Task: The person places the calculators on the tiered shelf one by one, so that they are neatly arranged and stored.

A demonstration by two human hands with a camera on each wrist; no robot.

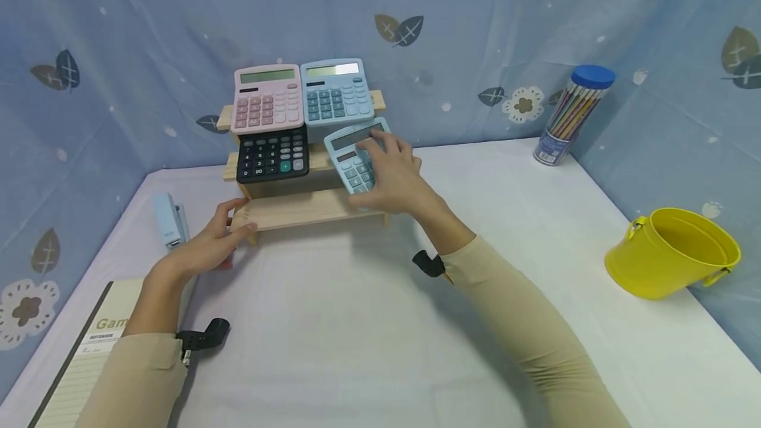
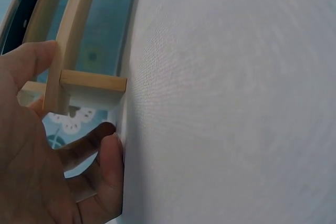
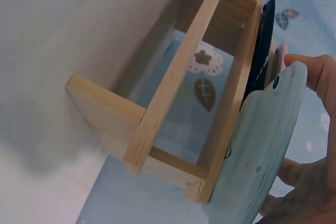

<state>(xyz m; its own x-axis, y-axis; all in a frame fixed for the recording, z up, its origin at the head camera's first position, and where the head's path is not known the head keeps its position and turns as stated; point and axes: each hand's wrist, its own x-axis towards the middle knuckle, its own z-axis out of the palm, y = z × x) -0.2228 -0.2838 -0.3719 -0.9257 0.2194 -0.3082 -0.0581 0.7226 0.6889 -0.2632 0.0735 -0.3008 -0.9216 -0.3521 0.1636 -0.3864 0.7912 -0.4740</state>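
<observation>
A stepped wooden rack [image 1: 297,210] stands at the back of the table. My left hand [image 1: 205,240] grips the left end of its lowest board, thumb in front and fingers behind; the left wrist view shows the thumb on the board's end [image 2: 60,85]. My right hand [image 1: 395,174] holds a light blue calculator [image 1: 347,144] tilted at the rack's right side, its fingers across the screen and keys. From the right wrist, the calculator's back [image 3: 262,140] leans close along the middle board. Beside it sits a black calculator [image 1: 273,154]. Above are a pink calculator [image 1: 267,98] and another blue calculator [image 1: 335,94].
A light blue stapler [image 1: 170,220] and a notebook [image 1: 89,342] lie at the left, the notebook partly under my left forearm. At the back right stands a blue-lidded tube of pencils [image 1: 571,114]. A yellow bucket [image 1: 648,259] is near the right edge. Patterned blue cloth walls surround the table.
</observation>
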